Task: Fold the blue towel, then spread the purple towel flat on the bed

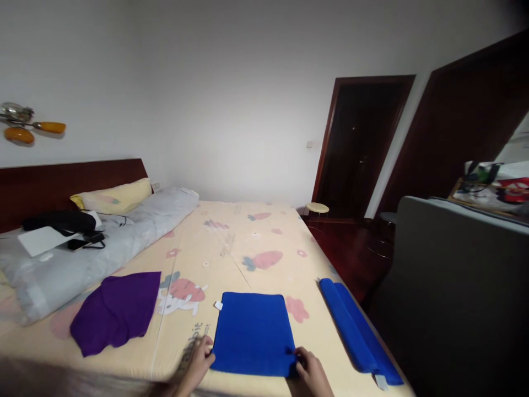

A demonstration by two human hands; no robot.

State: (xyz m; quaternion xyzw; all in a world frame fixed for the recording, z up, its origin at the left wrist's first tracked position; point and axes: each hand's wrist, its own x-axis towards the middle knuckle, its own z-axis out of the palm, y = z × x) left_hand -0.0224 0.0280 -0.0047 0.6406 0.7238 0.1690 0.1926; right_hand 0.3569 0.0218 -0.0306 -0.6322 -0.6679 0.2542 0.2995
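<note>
Blue towel (253, 332): folded flat on bed (231, 242), near edge. Left hand (197, 364) pinches its near left corner; right hand (313, 372) pinches near right corner. Purple cloth (115, 311) left; blue roll (355, 331) right.

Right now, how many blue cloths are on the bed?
2. One blue cloth lies flat between the left hand and right hand; a folded one lies along the bed's right edge. Others may be hidden.

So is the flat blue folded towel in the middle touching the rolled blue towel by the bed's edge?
Apart. The head view shows the flat blue folded towel and the rolled blue towel separated by a strip of bare bedsheet.
</note>
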